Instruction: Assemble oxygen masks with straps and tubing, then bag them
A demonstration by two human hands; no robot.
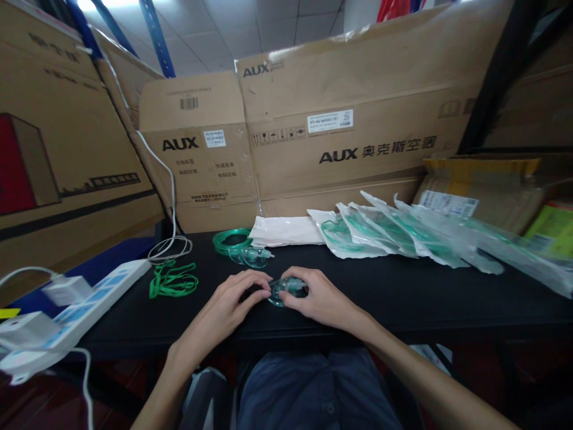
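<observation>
Near the front edge of the black table, a clear green-tinted oxygen mask (278,286) is between my two hands. My right hand (316,292) grips it from the right, with the thumb on the near side and fingers curled over the far side. My left hand (242,294) has thumb and fingertips pinched at the mask's left rim. Just beyond lies another clear mask (251,257) beside a coil of green tubing (231,240). Off to the left sits a loose bundle of green elastic straps (172,279).
Several sealed pouches with green tubing (353,233) fan across the right of the table (380,298). A stack of white packets (289,230) lies at the back. A white power strip (98,301) with plugs and cables is at left. Cardboard (358,143) walls the rear.
</observation>
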